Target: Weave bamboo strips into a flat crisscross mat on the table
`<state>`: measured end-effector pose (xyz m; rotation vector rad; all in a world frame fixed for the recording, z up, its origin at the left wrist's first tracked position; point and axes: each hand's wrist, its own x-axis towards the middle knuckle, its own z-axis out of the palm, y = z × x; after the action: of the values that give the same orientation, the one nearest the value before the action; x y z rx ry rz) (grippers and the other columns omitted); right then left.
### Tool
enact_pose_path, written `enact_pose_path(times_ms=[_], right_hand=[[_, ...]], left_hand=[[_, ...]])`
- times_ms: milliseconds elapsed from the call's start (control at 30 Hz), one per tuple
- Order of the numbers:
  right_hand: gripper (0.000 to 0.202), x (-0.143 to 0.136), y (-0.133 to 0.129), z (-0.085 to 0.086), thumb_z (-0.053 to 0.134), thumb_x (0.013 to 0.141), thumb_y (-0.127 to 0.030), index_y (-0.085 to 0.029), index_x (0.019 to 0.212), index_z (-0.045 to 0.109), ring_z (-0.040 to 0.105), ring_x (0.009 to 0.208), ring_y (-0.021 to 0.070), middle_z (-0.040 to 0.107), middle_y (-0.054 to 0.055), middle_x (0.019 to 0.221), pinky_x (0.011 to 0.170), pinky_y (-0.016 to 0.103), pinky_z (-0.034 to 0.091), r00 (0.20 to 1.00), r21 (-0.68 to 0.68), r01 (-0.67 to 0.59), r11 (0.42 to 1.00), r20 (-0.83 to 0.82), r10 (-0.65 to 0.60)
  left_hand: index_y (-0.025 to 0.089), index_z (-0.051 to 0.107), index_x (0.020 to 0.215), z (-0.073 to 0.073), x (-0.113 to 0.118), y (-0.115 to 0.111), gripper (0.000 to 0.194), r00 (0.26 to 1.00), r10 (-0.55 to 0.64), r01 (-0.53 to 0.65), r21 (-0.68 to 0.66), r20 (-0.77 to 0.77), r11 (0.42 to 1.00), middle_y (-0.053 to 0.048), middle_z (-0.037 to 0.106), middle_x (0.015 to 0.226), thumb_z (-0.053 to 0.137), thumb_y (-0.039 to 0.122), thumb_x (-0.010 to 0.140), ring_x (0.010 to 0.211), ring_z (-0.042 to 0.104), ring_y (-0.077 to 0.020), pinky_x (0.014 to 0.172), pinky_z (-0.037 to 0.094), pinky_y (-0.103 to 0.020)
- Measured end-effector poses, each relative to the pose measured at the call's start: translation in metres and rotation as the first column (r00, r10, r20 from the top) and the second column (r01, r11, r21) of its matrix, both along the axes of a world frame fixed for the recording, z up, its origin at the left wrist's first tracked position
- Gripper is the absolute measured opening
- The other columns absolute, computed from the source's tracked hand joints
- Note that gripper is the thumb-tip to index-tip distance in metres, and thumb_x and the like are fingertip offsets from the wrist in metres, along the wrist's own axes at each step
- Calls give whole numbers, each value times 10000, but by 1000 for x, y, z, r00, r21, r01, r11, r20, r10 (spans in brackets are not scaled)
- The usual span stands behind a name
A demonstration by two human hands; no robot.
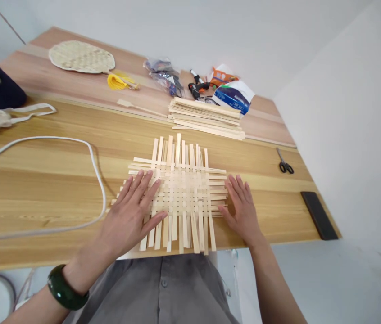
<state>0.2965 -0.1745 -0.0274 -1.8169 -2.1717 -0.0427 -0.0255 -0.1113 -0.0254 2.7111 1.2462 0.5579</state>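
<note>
A woven mat of pale wooden strips (180, 191) lies flat near the table's front edge, with loose strip ends sticking out on all sides. My left hand (131, 211) rests flat over the mat's left side, fingers spread and covering part of the weave. At the mat's right edge, my right hand (242, 204) lies with its fingers stretched out, touching or very close to the strip ends. Neither hand holds anything. Behind the mat lies a stack of loose wooden strips (207, 118).
Scissors (284, 163) and a black phone-like slab (319, 216) lie at right. At the back are a woven fan (81, 56), yellow cord (119, 81), plastic bags (164, 74), a glue gun (197, 87) and a tissue pack (233, 96). A white cable (99, 175) curves at left.
</note>
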Motion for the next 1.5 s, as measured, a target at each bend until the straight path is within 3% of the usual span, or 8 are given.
enact_pose_path(times_ms=[200, 333, 500, 700, 867, 1033, 1267, 1500], right_hand=[[792, -1, -4, 8, 533, 919, -557, -266, 1567, 182, 184, 1513, 254, 296, 67, 1610, 1221, 548, 214, 994, -97, -113, 989, -15, 112], [755, -2, -5, 9, 546, 910, -562, -268, 1546, 265, 198, 1509, 256, 333, 62, 1594, 1222, 557, 214, 992, -131, -124, 984, -24, 122], [655, -3, -5, 8, 535, 933, -482, -261, 1518, 340, 201, 1509, 249, 337, 57, 1592, 1217, 560, 230, 992, -143, -127, 982, -30, 124], [575, -8, -4, 14, 529, 929, -403, -243, 1471, 426, 185, 1513, 249, 349, 42, 1586, 1221, 562, 214, 984, -163, -178, 971, -11, 178], [576, -8, -2, 18, 538, 915, -365, -246, 1469, 433, 232, 1500, 230, 357, 39, 1581, 1226, 537, 215, 977, -224, -212, 951, -18, 213], [550, -6, 0, 17, 540, 915, -374, -252, 1445, 461, 319, 1467, 216, 399, 28, 1558, 1228, 512, 228, 979, -239, -200, 950, -14, 202], [535, -12, 3, 14, 586, 828, -269, -228, 1360, 542, 413, 1412, 234, 512, 58, 1474, 1199, 492, 313, 983, -159, -182, 970, -51, 176], [504, -17, 2, 16, 572, 839, -239, -208, 1341, 537, 432, 1401, 255, 519, 77, 1465, 1182, 509, 346, 988, -190, -152, 970, -24, 150]], left_hand=[[180, 237, 1544, -9, -3, -3, 729, 1000, 0, -1, -30, -30, 1000, -153, 256, 1613, 370, 601, 965, 1507, 177, -322, 1208, 251, -541], [184, 212, 1551, -13, -5, -3, 729, 999, -1, -1, -52, -35, 999, -153, 242, 1617, 373, 591, 968, 1507, 170, -328, 1206, 250, -552], [201, 204, 1553, -6, -1, -3, 704, 1000, 4, -4, -22, -23, 1000, -145, 253, 1615, 379, 565, 976, 1506, 172, -325, 1211, 230, -564], [110, 370, 1474, 14, 39, -5, 595, 995, -93, 92, -43, -27, 995, -169, 294, 1594, 415, 458, 993, 1517, 127, -299, 1227, 201, -522], [135, 338, 1504, 1, 68, -1, 711, 980, -190, 181, -145, -52, 973, -156, 235, 1616, 502, 528, 934, 1517, 92, -330, 1229, 122, -553], [94, 337, 1499, -12, 63, 3, 706, 972, -225, 208, -196, -71, 958, -170, 252, 1604, 456, 519, 947, 1513, 142, -314, 1231, 96, -540], [77, 360, 1487, -10, 63, 3, 671, 973, -224, 212, -181, -50, 960, -174, 268, 1598, 457, 452, 939, 1506, 182, -317, 1231, 104, -551], [91, 421, 1456, -9, 65, 2, 633, 982, -188, 183, -220, 1, 958, -155, 331, 1580, 500, 402, 910, 1491, 242, -302, 1240, 121, -536]])
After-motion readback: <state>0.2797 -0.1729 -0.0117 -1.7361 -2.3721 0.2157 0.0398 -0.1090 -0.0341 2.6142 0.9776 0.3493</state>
